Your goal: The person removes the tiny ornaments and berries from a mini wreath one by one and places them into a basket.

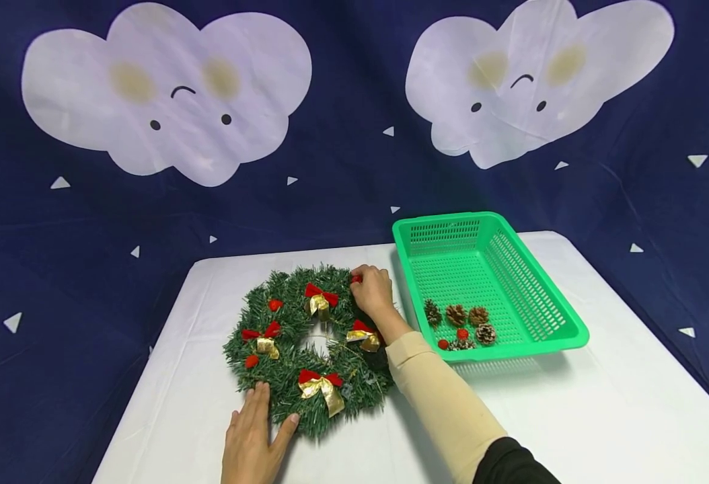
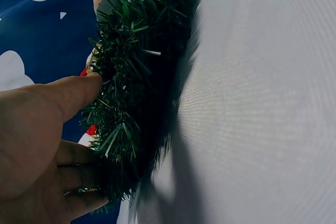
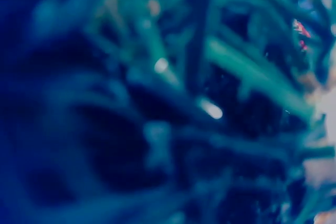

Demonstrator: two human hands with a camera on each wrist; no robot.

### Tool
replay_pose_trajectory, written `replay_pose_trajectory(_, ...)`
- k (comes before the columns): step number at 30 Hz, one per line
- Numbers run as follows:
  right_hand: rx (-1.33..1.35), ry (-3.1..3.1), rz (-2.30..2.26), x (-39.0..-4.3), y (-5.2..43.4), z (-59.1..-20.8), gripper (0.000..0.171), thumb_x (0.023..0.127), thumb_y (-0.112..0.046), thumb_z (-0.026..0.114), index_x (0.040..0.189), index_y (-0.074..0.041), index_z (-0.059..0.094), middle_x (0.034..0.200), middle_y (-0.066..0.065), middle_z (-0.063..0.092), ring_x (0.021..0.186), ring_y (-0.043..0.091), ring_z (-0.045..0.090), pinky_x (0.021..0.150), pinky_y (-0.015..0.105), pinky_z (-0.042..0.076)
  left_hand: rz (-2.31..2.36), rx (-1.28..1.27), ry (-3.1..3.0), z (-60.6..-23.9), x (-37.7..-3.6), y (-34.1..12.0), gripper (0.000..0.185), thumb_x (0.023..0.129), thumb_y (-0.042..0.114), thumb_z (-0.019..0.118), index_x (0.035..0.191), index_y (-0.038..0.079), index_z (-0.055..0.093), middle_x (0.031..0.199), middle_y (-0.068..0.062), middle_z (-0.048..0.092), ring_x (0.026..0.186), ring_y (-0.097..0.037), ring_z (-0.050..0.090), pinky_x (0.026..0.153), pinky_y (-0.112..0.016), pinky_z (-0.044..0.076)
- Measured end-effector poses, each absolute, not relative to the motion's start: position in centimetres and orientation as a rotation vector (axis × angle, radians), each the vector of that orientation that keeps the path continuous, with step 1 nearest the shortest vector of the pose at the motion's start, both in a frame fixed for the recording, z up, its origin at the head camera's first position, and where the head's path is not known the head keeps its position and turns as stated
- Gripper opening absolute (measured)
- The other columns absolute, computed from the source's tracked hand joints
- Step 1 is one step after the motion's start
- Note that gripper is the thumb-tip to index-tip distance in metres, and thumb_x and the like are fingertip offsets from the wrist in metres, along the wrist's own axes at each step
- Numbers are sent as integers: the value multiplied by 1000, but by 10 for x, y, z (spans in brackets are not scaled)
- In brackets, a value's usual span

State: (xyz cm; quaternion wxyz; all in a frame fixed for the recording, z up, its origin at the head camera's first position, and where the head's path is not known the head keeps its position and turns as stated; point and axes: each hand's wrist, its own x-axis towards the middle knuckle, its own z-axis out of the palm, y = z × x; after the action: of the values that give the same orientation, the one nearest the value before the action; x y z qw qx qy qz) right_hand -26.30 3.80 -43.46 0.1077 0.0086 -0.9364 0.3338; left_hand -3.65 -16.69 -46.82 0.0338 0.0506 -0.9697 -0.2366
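Pinching a red berry [image 1: 356, 278], right hand [image 1: 371, 290] meets wreath [image 1: 306, 349]; left hand [image 1: 250, 438] rests flat, right-wrist blurred.

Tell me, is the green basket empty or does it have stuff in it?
Not empty. The green basket holds pinecones and small red berries at its near end; the rest is bare.

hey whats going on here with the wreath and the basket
A person is working on a green artificial pine wreath with red and gold bows, lying flat on a white-covered table. Their left hand rests against the wreath's near edge. Their right hand is at the far rim, pinching a small red berry-like decoration. Beside the wreath sits a green plastic mesh basket holding pine cones and a few red berries.
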Motion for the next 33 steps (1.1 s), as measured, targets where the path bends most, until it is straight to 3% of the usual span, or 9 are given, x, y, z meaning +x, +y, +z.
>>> replay_pose_trajectory(27,193,-2483,1430,-244,52,-392,26,88,-22,65,111,-10,69,103,11,70,99,31,63,79,43,50,-702,109,-2918,-468,-36,-165,77,88,47,60,142,-4,38,147,-23,38,136,-41,35,108,-61,26)
replay_pose_trajectory(33,208,-2460,1456,-236,61,-385,27,88,-23,66,112,-11,69,104,10,70,99,28,63,84,44,50,-706,120,-2929,-468,-36,-165,77,88,47,60,142,-4,38,148,-23,37,137,-41,35,108,-62,26)
